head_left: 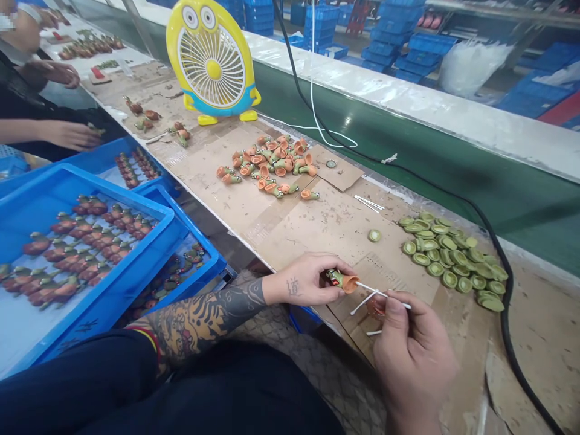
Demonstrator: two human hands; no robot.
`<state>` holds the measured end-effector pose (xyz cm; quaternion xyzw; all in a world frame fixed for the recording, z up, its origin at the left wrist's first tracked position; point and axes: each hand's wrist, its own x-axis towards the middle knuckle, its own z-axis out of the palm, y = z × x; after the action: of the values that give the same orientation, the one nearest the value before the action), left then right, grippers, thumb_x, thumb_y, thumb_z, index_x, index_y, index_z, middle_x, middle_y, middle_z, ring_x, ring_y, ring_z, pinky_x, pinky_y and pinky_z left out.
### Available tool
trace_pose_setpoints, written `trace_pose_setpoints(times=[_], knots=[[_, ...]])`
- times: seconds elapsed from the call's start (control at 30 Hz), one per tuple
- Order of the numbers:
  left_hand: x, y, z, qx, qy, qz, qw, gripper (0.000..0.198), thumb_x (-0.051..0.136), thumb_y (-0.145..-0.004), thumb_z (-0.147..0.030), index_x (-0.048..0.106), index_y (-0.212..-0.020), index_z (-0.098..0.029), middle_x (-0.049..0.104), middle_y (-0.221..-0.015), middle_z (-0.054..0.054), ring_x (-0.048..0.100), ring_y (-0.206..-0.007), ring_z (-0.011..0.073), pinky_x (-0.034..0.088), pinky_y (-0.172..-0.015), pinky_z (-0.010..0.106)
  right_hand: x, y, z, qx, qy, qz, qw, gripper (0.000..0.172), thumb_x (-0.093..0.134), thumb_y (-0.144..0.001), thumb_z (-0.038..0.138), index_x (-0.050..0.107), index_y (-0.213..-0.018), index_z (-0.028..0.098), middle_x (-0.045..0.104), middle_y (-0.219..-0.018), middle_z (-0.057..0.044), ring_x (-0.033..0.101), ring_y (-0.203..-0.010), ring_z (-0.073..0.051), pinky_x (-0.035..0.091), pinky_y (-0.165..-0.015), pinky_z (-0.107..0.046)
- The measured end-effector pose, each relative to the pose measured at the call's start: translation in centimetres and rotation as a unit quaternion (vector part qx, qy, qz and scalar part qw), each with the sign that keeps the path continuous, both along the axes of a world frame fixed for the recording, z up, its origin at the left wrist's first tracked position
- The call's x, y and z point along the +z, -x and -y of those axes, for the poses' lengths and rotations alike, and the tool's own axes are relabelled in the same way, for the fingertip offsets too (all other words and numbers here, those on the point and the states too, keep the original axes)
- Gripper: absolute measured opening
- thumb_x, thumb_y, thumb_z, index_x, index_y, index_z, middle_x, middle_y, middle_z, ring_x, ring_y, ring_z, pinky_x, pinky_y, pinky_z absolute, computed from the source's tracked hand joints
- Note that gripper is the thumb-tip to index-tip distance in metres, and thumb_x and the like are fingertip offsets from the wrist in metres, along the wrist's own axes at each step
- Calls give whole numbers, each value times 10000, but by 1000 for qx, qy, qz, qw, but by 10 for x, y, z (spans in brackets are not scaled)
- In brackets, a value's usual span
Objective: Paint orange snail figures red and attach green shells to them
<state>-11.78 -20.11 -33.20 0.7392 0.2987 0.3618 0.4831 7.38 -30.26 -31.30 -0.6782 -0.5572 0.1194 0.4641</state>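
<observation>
My left hand [304,281] is closed round a small orange and green cup-shaped toy piece [343,280], its open mouth turned to the right. My right hand [410,345] pinches a white cotton swab [383,294] whose tip reaches the mouth of that piece. Two more swabs lie crossed under it on the cardboard. A pile of similar orange pieces [272,164] lies further up the bench. To the right is a heap of green round caps [453,257], with one cap [374,235] lying apart.
Blue trays [149,241] at the left hold rows of painted figures [81,248]. A yellow desk fan [212,60] stands at the back, with black and white cables [493,241] running along the bench. Another person's arms [58,130] work at the far left.
</observation>
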Motion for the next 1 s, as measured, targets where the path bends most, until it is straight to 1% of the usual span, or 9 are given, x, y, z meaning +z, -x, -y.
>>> trace_pose_setpoints(times=[0.13,0.23,0.37,0.5,0.57,0.63,0.73,0.83,1.0], knots=[[-3,1,0,-17,16,4,1000,350,705,-800,-189,747,-1144,-148,766,-1049,104,722,-961,226,580,-814,314,13,4,-1,-28,-38,-79,996,251,690,-1004,439,734,-1040,195,769,-910,-48,729,-806,-175,545,-801,-294],[-4,1,1,-22,50,19,998,369,719,-801,-198,705,-1166,-150,742,-1048,95,699,-932,209,564,-802,312,20,-3,1,-66,-51,-88,993,288,691,-996,450,719,-1020,164,750,-903,-69,704,-805,-183,532,-817,-310],[-6,0,1,7,123,87,989,360,775,-783,-232,623,-1103,-171,674,-1059,83,647,-959,197,535,-792,299,15,-26,8,-101,12,-27,994,364,655,-984,518,725,-1029,163,735,-895,-73,679,-812,-210,501,-811,-332],[-7,-1,-1,2,227,138,964,363,796,-794,-278,603,-1085,-179,629,-1025,57,605,-870,162,490,-750,286,8,-43,13,-117,96,64,986,436,583,-951,603,740,-991,198,746,-910,-63,680,-843,-245,462,-788,-342],[-7,-1,-3,5,239,146,960,392,819,-774,-277,623,-1098,-175,625,-1022,52,602,-883,165,478,-765,288,6,-46,13,-119,122,87,981,447,560,-939,619,746,-980,214,746,-912,-56,682,-845,-245,449,-756,-330],[-7,-1,-3,13,234,151,960,408,844,-751,-272,648,-1095,-173,633,-1030,55,611,-946,185,478,-805,299,4,-46,11,-116,131,96,980,451,547,-934,622,749,-967,220,741,-893,-52,681,-823,-238,437,-714,-316],[-8,-1,-5,18,234,169,957,418,881,-731,-295,675,-1074,-172,653,-1042,62,622,-1000,204,483,-861,317,2,-47,8,-111,133,102,980,444,549,-929,617,750,-958,222,734,-868,-49,677,-798,-233,426,-684,-309],[-10,-1,-6,5,243,183,953,430,911,-720,-324,693,-1057,-167,663,-1024,59,627,-985,197,485,-869,320,2,-47,10,-114,131,91,981,452,566,-930,629,755,-976,221,741,-878,-52,679,-814,-246,432,-707,-328],[-10,1,-8,-12,260,189,947,449,948,-706,-342,711,-1040,-162,659,-977,50,614,-916,172,484,-802,298,10,-42,19,-145,50,18,988,405,639,-961,591,739,-1016,202,738,-889,-59,677,-825,-241,480,-787,-350]])
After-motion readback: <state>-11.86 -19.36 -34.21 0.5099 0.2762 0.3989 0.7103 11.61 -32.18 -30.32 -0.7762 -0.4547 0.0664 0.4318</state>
